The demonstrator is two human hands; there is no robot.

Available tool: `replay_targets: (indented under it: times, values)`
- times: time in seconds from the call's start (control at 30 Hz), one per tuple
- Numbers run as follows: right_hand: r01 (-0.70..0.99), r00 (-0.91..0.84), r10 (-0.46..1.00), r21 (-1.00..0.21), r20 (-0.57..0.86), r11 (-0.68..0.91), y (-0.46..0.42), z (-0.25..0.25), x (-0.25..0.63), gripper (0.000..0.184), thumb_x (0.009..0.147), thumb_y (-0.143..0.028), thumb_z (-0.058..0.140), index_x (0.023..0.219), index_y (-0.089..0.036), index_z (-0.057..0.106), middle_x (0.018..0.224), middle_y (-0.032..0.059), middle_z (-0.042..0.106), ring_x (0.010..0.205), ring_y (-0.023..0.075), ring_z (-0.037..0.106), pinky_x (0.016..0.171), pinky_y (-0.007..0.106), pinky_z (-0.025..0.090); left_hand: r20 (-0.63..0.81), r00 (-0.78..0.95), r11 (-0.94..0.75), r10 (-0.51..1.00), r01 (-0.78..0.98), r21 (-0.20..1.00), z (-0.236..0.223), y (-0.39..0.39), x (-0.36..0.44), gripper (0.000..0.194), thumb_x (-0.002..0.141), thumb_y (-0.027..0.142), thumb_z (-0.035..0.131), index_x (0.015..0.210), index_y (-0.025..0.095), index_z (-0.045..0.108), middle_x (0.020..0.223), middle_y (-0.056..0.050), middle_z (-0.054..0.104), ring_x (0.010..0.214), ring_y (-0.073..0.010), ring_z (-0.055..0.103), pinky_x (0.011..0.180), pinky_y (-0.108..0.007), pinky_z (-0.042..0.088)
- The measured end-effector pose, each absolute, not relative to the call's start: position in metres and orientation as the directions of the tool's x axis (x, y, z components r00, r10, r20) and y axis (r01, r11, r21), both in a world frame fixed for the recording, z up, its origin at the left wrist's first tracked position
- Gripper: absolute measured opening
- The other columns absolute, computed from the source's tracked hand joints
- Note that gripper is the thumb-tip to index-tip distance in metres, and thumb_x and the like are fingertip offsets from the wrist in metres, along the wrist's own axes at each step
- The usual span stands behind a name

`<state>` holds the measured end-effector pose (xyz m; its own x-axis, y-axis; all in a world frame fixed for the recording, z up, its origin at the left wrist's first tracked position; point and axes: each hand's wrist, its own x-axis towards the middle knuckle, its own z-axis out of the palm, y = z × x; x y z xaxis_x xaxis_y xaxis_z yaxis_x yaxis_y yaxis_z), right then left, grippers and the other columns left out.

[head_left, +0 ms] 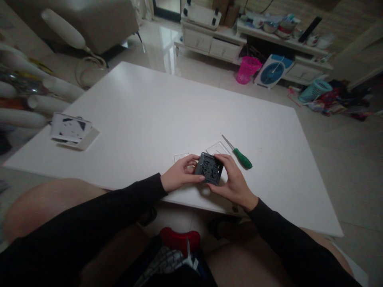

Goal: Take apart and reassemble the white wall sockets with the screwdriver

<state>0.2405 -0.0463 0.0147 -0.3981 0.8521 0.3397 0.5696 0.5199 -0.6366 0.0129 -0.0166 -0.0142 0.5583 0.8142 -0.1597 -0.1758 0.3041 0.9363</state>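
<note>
A dark grey, roughly square plastic plate (208, 169) with two raised fittings on its face sits just right of and below the frame's middle, directly between the two hands. It is turned slightly clockwise and shows no clear long axis. The bare left hand (181, 174) grips its left side, thumb over the lower-left corner, fingers curled at the edge; the bare right hand (231, 179) pinches the opposite side, fingers at the upper-right corner, thumb below. Both are closed on it, so neither is nearer. Beyond the plate lies a thin, clear square frame (218, 147), partly hidden, and a small, flat white piece (181, 156) shows behind the left hand. To the right, a green-handled metal screwdriver (242, 158) points toward the upper left. The white rectangular surface (167, 107) also bears a white box with dark printing (73, 129) at the frame's left.
</note>
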Motion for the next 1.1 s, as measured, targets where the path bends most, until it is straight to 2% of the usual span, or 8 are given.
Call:
replay_targets:
  times: [0.07, 0.17, 0.27, 0.4, 0.5, 0.6, 0.8, 1.1]
  values:
    - [0.579, -0.378, 0.857, -0.634, 0.349, 0.513, -0.042, 0.014, 0.244, 0.075, 0.072, -0.026, 0.082, 0.138, -0.025, 0.047, 0.129, 0.0133, 0.060, 0.120, 0.0331, 0.060, 0.102, 0.054, 0.053, -0.130, 0.551, 0.192, 0.824, -0.055, 0.980, -0.011, -0.010, 0.006, 0.072, 0.066, 0.031, 0.091, 0.125, 0.021, 0.051, 0.118, -0.008, 0.060, 0.096, -0.0206, 0.066, 0.086, -0.041, 0.056]
    - [0.575, -0.387, 0.871, -0.659, 0.302, 0.484, -0.034, 0.009, 0.251, 0.075, 0.071, -0.025, 0.082, 0.137, -0.025, 0.047, 0.129, 0.0129, 0.062, 0.118, 0.0322, 0.062, 0.102, 0.053, 0.053, -0.001, 0.509, -0.122, 0.861, 0.207, 0.971, -0.013, -0.002, -0.004, 0.092, 0.059, 0.033, 0.093, 0.136, 0.022, 0.043, 0.130, -0.014, 0.052, 0.105, -0.0268, 0.061, 0.080, -0.042, 0.057]
    - [0.583, -0.417, 0.880, -0.677, 0.227, 0.450, -0.028, -0.002, 0.255, 0.077, 0.070, -0.025, 0.083, 0.137, -0.025, 0.047, 0.130, 0.0129, 0.063, 0.119, 0.0327, 0.062, 0.104, 0.054, 0.052, 0.114, 0.541, -0.349, 0.833, 0.355, 0.867, -0.023, 0.001, -0.008, 0.103, 0.053, 0.030, 0.095, 0.140, 0.022, 0.041, 0.135, -0.015, 0.050, 0.123, -0.0353, 0.052, 0.097, -0.053, 0.052]
    - [0.580, -0.449, 0.877, -0.690, 0.171, 0.432, -0.023, -0.012, 0.254, 0.078, 0.069, -0.027, 0.085, 0.138, -0.026, 0.047, 0.131, 0.0128, 0.062, 0.121, 0.0332, 0.061, 0.104, 0.055, 0.051, 0.164, 0.600, -0.465, 0.783, 0.391, 0.794, -0.036, -0.001, -0.003, 0.100, 0.058, 0.025, 0.092, 0.143, 0.022, 0.039, 0.137, -0.015, 0.052, 0.127, -0.0367, 0.052, 0.108, -0.060, 0.044]
    - [0.568, -0.465, 0.872, -0.704, 0.154, 0.427, -0.021, -0.013, 0.253, 0.078, 0.069, -0.029, 0.086, 0.137, -0.026, 0.048, 0.130, 0.0128, 0.063, 0.121, 0.0325, 0.062, 0.104, 0.055, 0.051, 0.179, 0.634, -0.500, 0.752, 0.372, 0.782, -0.037, -0.001, 0.000, 0.086, 0.067, 0.022, 0.084, 0.141, 0.019, 0.041, 0.136, -0.017, 0.055, 0.126, -0.0351, 0.055, 0.108, -0.058, 0.045]
    - [0.568, -0.469, 0.874, -0.714, 0.128, 0.410, -0.021, -0.013, 0.252, 0.078, 0.069, -0.034, 0.088, 0.137, -0.026, 0.049, 0.130, 0.0128, 0.064, 0.120, 0.0322, 0.063, 0.103, 0.055, 0.051, 0.166, 0.635, -0.484, 0.754, 0.366, 0.795, -0.037, 0.001, 0.000, 0.078, 0.070, 0.022, 0.081, 0.139, 0.017, 0.044, 0.134, -0.018, 0.057, 0.125, -0.0355, 0.057, 0.106, -0.057, 0.046]
    - [0.583, -0.488, 0.866, -0.696, 0.113, 0.419, -0.022, -0.015, 0.253, 0.077, 0.073, -0.038, 0.087, 0.138, -0.025, 0.049, 0.134, 0.0140, 0.064, 0.123, 0.0317, 0.062, 0.105, 0.054, 0.051, 0.176, 0.650, -0.481, 0.739, 0.326, 0.814, -0.038, 0.005, -0.001, 0.078, 0.066, 0.019, 0.081, 0.137, 0.022, 0.048, 0.139, -0.015, 0.055, 0.131, -0.0355, 0.053, 0.112, -0.058, 0.043]
    - [0.614, -0.491, 0.861, -0.647, 0.135, 0.452, -0.026, -0.012, 0.249, 0.070, 0.077, -0.038, 0.084, 0.136, -0.025, 0.049, 0.129, 0.0130, 0.065, 0.118, 0.0325, 0.065, 0.098, 0.052, 0.054, 0.141, 0.635, -0.425, 0.760, 0.322, 0.846, -0.032, 0.006, -0.001, 0.075, 0.069, 0.034, 0.088, 0.135, 0.020, 0.056, 0.138, -0.017, 0.056, 0.130, -0.0364, 0.054, 0.112, -0.058, 0.042]
